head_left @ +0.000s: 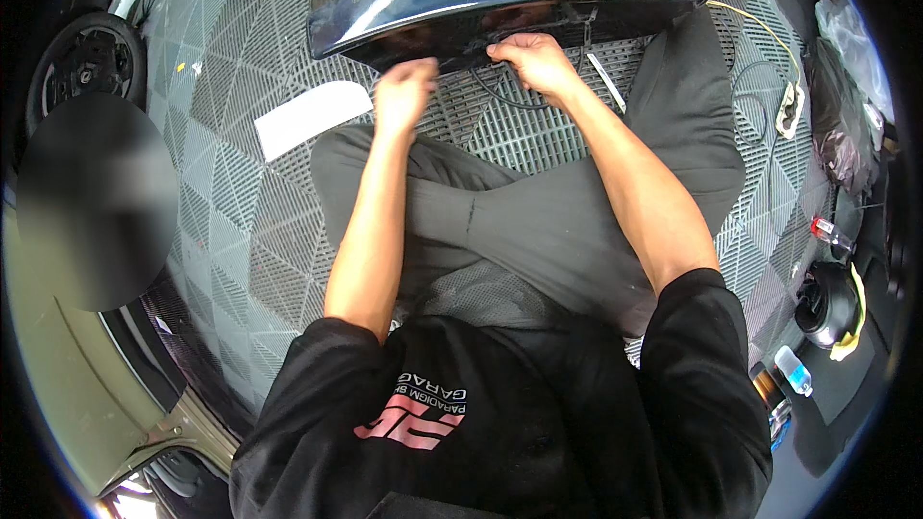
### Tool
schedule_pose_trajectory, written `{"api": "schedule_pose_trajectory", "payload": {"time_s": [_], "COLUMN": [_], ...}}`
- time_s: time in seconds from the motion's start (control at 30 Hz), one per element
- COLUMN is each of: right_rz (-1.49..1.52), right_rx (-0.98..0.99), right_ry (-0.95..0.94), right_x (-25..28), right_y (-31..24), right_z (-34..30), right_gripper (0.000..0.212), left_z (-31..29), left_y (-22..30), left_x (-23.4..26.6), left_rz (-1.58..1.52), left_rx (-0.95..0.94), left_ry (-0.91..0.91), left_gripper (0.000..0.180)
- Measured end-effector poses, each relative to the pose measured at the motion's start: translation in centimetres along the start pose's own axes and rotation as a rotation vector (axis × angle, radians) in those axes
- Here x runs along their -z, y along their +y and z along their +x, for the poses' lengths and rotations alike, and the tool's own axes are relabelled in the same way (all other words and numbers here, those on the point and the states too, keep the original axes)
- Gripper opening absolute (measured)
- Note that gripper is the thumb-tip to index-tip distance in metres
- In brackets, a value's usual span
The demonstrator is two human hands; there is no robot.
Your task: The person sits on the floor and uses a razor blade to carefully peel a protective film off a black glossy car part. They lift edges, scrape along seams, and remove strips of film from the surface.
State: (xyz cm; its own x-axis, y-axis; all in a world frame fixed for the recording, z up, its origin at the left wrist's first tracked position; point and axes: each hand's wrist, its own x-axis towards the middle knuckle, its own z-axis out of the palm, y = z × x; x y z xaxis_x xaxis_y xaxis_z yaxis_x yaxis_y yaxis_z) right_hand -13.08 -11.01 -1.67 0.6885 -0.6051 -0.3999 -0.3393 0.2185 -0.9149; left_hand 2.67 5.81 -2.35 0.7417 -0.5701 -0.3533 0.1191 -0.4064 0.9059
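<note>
A long, curved, glossy dark car panel (452, 2), shaped like a spoiler, lies across the floor in front of my crossed legs. Its black inner side faces me. My right hand (540, 67) is closed in a pinch at that side's lower edge; what is between the fingertips is too small to make out. Below it a thin black cable (514, 102) loops over the floor. To the left, my left hand (404, 96) is curled closed just short of the panel, its fingertips blurred by motion; whatever it holds is hidden.
Beside my left knee lies a white rounded sheet (312, 120). A thin white strip (606, 82) rests near my right shin. At right are a white power strip (790, 111), plastic bags (846, 125) and a red-capped bottle (832, 233). A wheel (87, 72) stands at far left.
</note>
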Motion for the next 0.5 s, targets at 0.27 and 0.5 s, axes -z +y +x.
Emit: {"api": "schedule_pose_trajectory", "payload": {"time_s": [0.27,0.5], "right_rz": [0.318,0.540], "right_rx": [0.017,0.109], "right_ry": [0.001,-0.060], "right_x": [0.5,1.9], "right_y": [-3.4,-10.9], "right_z": [-1.0,-4.8], "right_gripper": [0.020,0.019], "left_z": [0.1,-0.3], "left_y": [-0.7,4.5], "left_x": [3.6,0.2], "left_rz": [-0.784,-1.034], "left_rx": [0.447,-0.029], "left_ry": [0.231,-0.401], "left_gripper": [0.086,0.076]}}
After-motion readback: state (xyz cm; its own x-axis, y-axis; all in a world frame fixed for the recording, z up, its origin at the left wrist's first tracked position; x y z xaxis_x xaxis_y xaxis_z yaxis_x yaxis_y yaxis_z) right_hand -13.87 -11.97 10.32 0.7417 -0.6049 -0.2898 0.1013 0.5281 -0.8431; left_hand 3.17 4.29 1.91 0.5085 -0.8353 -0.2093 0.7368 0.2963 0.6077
